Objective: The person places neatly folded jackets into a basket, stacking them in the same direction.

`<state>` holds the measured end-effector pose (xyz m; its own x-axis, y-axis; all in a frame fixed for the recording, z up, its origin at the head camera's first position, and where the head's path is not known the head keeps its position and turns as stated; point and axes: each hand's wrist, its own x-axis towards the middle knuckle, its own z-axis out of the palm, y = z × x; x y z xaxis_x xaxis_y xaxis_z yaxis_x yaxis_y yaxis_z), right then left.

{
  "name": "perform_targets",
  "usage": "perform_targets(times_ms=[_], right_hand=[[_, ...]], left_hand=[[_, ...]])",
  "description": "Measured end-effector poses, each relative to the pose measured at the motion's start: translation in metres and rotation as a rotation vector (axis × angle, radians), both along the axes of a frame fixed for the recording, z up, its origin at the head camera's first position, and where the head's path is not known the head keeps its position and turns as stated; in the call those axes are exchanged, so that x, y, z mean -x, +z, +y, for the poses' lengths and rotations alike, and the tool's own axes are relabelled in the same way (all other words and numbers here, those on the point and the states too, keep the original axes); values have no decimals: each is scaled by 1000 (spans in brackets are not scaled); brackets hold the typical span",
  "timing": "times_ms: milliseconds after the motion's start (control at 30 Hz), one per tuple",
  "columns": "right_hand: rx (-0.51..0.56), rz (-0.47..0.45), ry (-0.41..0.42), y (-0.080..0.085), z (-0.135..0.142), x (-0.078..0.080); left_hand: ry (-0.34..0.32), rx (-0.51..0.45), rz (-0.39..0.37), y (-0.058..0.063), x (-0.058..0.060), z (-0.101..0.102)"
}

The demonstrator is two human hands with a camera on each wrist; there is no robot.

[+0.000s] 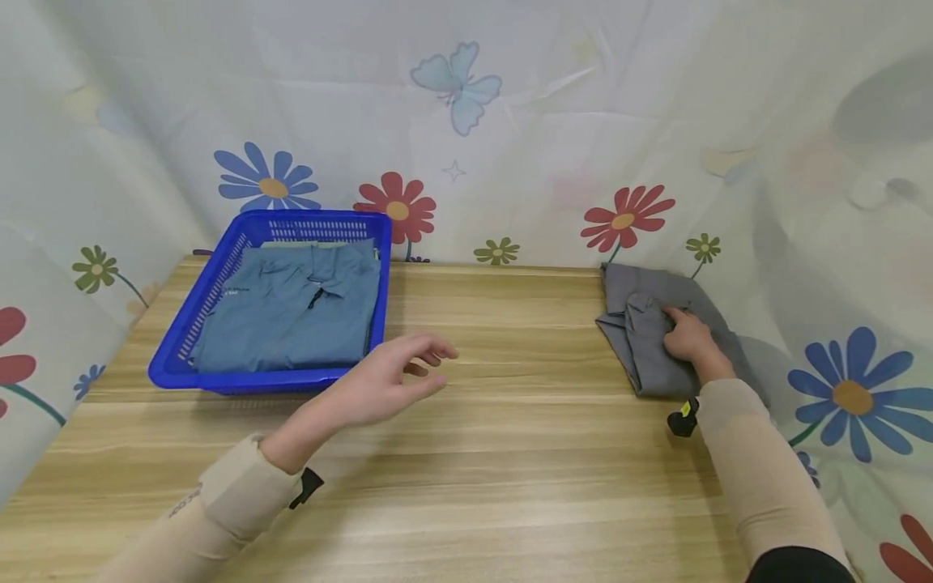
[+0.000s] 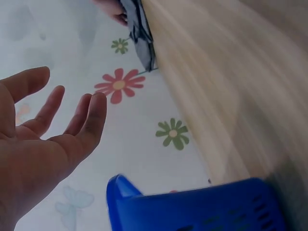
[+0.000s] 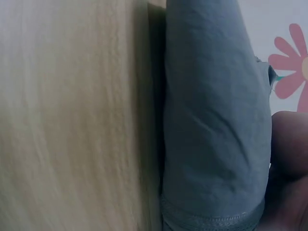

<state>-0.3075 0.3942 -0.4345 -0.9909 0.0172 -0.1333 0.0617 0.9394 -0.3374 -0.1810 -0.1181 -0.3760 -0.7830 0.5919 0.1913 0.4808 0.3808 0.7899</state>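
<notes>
A folded grey garment lies at the table's right end, against the curtain. My right hand is on top of it, fingers bent into the cloth and gripping it; the fingertips are partly hidden. Up close in the right wrist view, the grey cloth shows a smooth fold and a stitched edge, with part of the hand at the right side. My left hand hovers over the table by the near right corner of a blue basket. Its fingers are loosely bent, with nothing between them.
Inside the basket lies a folded blue-grey shirt, collar toward the back, on top of other cloth. A white curtain printed with flowers and a butterfly encloses the wooden table at the back and sides.
</notes>
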Motion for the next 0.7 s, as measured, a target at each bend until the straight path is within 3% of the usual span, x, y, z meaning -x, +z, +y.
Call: perform_targets(times_ms=[233, 433, 700], right_hand=[[-31, -18, 41, 1, -14, -2], [-69, -17, 130, 3, -34, -5], [-83, -15, 221, 8, -62, -9]], left_hand=[[-62, 20, -48, -18, -1, 12], [-90, 58, -129, -32, 4, 18], [-69, 109, -217, -34, 7, 23]])
